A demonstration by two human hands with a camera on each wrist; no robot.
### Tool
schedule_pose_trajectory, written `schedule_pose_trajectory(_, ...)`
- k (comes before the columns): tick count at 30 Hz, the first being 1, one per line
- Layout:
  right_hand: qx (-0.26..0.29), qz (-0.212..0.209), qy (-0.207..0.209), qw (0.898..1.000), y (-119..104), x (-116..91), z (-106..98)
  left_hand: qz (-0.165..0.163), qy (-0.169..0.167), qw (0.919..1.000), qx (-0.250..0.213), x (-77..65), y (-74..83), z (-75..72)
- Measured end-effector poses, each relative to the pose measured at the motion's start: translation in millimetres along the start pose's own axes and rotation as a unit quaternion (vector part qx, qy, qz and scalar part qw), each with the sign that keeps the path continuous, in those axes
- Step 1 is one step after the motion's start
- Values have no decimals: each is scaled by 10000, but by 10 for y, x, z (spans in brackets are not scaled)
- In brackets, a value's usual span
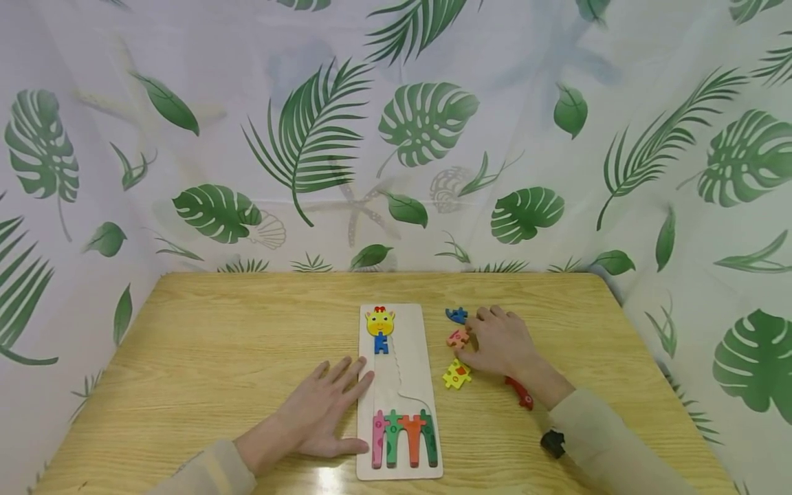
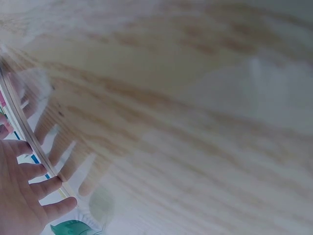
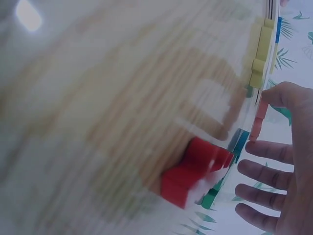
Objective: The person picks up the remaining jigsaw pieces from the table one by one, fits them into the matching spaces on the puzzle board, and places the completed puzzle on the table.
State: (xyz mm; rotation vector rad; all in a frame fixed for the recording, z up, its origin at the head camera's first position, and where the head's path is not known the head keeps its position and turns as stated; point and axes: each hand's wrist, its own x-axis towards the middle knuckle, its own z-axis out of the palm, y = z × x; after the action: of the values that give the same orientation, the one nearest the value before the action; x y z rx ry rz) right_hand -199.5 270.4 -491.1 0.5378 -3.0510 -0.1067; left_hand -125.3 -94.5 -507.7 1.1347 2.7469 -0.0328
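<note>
A pale wooden puzzle board (image 1: 408, 371) lies lengthwise, with a yellow giraffe head (image 1: 380, 322), a blue neck piece (image 1: 381, 344) below it, and leg pieces at the near end: pink (image 1: 378, 440), green (image 1: 392, 440), orange (image 1: 413, 440) and dark green (image 1: 430, 440). Fingers spread, my left hand (image 1: 324, 409) rests at the board's left edge. To the board's right, my right hand (image 1: 504, 344) pinches a salmon puzzle piece (image 3: 259, 120) between thumb and index finger. Its other fingers are extended.
Near the right hand lie a blue piece (image 1: 456, 315) and a yellow piece (image 1: 456, 374). A red piece (image 1: 520, 393) sits partly under the right wrist. The wooden table (image 1: 247, 323) meets a leaf-patterned curtain (image 1: 309, 137) at the back.
</note>
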Motion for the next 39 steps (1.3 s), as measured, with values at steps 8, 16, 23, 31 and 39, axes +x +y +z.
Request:
schedule_pose_trajectory(8,65,-142,257,9995,-31,6,-14,2,-18,10000,-10,6,-1,-9)
schedule_pose_trajectory(16,221,-262,403,9986,-67,45,-3,-8,-12,10000,-37,-2,-3,-11)
schedule_pose_trajectory(23,414,-294,583,9970,-129,52,-40,-5,-13,10000,-79,0,-7,-16)
schedule_pose_trajectory(31,501,-449,818,9944,-198,90,-42,21,-12,10000,-65,2,-13,-10)
schedule_pose_trajectory(39,683,-480,778,9935,-287,144,-44,2,-40,10000,0,12,-15,-12)
